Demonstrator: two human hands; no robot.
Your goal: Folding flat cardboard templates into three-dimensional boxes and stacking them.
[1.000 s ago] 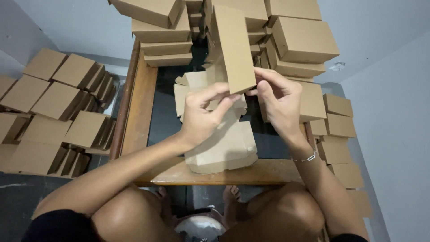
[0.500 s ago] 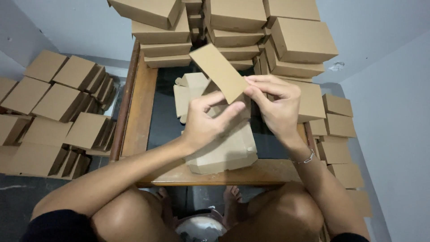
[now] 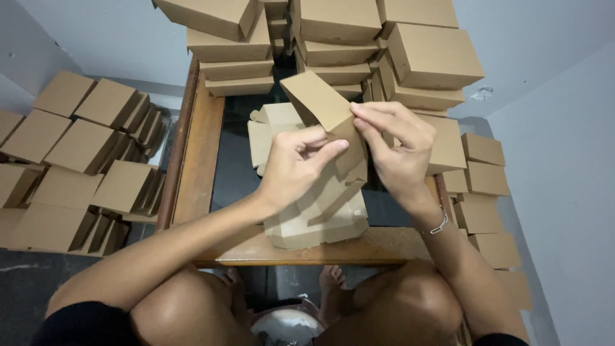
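Note:
I hold a brown cardboard box blank (image 3: 320,106) above the table, partly folded, its upper panel tilted up and to the left. My left hand (image 3: 296,163) pinches its lower left edge with thumb and fingers. My right hand (image 3: 396,148) grips its right side, fingertips on the fold. Under my hands lies a stack of flat, unfolded cardboard blanks (image 3: 317,221), reaching from the table's middle to its near edge. A thin bracelet is on my right wrist.
The wooden table (image 3: 204,160) has a dark top. Finished brown boxes are stacked at its far end (image 3: 339,38) and right side (image 3: 445,144). More boxes cover the floor on the left (image 3: 77,160) and right (image 3: 487,186). My bare knees are below the table's edge.
The cardboard blank has swung from standing upright to leaning left and lower, and it is folded further. Both hands stayed on it, shifting slightly downward.

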